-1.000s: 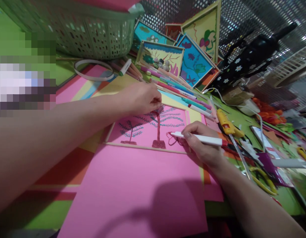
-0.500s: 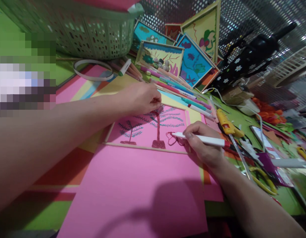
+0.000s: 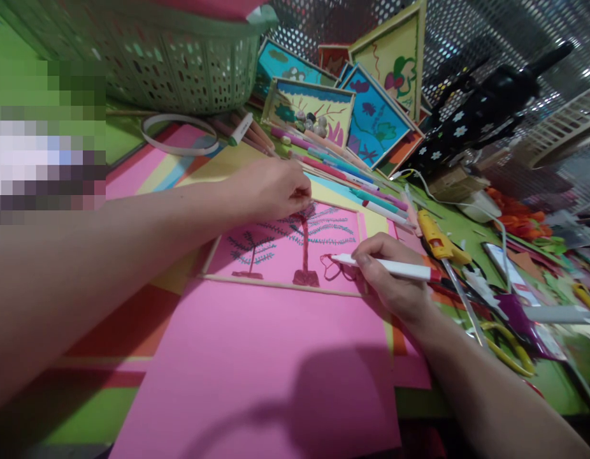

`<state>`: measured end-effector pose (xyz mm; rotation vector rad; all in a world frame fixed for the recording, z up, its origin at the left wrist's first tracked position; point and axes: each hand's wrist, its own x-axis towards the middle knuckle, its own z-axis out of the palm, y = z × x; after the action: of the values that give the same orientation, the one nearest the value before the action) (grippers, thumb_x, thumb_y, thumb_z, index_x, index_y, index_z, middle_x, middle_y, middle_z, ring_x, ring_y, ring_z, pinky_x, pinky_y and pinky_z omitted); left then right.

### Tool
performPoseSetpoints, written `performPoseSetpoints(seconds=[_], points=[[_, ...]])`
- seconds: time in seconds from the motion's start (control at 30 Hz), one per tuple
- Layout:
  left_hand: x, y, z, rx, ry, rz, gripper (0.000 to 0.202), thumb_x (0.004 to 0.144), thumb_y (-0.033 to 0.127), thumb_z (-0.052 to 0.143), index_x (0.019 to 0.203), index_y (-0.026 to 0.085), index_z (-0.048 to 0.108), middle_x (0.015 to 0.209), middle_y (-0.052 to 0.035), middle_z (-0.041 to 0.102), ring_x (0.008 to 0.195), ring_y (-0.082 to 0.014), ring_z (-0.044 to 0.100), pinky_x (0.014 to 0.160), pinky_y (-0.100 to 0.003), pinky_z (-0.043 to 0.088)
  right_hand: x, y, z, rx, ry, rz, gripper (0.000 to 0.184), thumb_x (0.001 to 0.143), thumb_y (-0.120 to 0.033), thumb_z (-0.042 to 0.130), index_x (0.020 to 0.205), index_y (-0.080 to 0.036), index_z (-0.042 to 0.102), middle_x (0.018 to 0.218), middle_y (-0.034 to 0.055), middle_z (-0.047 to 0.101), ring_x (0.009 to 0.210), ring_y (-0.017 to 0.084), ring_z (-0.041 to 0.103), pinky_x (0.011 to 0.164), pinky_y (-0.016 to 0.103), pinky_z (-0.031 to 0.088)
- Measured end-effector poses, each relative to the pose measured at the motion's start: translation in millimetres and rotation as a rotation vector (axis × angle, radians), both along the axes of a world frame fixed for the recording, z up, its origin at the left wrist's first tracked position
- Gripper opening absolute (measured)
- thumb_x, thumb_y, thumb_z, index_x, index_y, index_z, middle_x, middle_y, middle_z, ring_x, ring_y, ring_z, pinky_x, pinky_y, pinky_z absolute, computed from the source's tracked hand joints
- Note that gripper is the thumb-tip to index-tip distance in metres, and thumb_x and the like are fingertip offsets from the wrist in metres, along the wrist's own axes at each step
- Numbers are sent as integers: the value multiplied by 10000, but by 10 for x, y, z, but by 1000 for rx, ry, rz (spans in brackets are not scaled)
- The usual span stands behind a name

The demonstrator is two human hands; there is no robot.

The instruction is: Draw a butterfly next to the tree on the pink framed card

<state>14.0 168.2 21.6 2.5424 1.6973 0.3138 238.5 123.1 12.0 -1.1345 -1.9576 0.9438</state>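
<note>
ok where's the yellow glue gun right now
In the head view, the yellow glue gun lies right of centre, just past the right hand and beside the right-hand end of the row of pens.

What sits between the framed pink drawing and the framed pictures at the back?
In the head view, several coloured markers lie between them, with yellow paper and light-blue paper showing beyond the framed pink drawing.
</note>
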Motion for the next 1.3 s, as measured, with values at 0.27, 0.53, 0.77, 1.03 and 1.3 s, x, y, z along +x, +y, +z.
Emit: performPoseSetpoints(seconds=[0.27, 0.53, 0.77, 1.03, 1.3], points=[[-14, 6, -10, 0, -6, -8, 289, 892, 247, 446, 945, 171, 721, 941, -62, 717, 860, -200, 622, 715, -274, 431, -7, -7, 1, -21, 6, 1, 125, 773, -263, 588, 660, -209, 594, 547, -36, 586, 487, 93, 507, 446, 235, 367], [-6, 7, -7, -12, -14, -13, 313, 902, 242, 437, 977, 135, 721, 966, -92, 710, 881, -222, 625, 738, -300, 435, 8, -12, -11, -13, 51, 8, 119, 768, -244, 594, 655, -206, 598, 555, -30, 608, 528, 107, 558, 469, 234, 403], [5, 20, -8, -19, 3, 11, 297, 899, 251, 463, 977, 136, 725, 944, -74, 711, 864, -205, 627, 705, -275, 419, -4, 2, 13, 31, 39, -21, 119, 741, -221, 599, 624, -201, 600, 539, -31, 629, 486, 98, 555, 450, 220, 406], [-9, 23, -11, -19, -12, 0, 297, 897, 248, 462, 973, 136, 725, 943, -79, 707, 866, -211, 626, 713, -286, 417, -6, 5, 26, 55, 14, 2, 121, 752, -222, 589, 634, -199, 600, 547, -26, 636, 493, 97, 564, 455, 217, 407], [-3, 12, -12, -11, -1, -4, 299, 908, 244, 453, 983, 131, 719, 959, -74, 709, 874, -198, 621, 721, -272, 414, -40, 10, 33, 72, 21, -19, 126, 729, -209, 570, 604, -198, 577, 504, -35, 589, 452, 91, 524, 422, 215, 387]])
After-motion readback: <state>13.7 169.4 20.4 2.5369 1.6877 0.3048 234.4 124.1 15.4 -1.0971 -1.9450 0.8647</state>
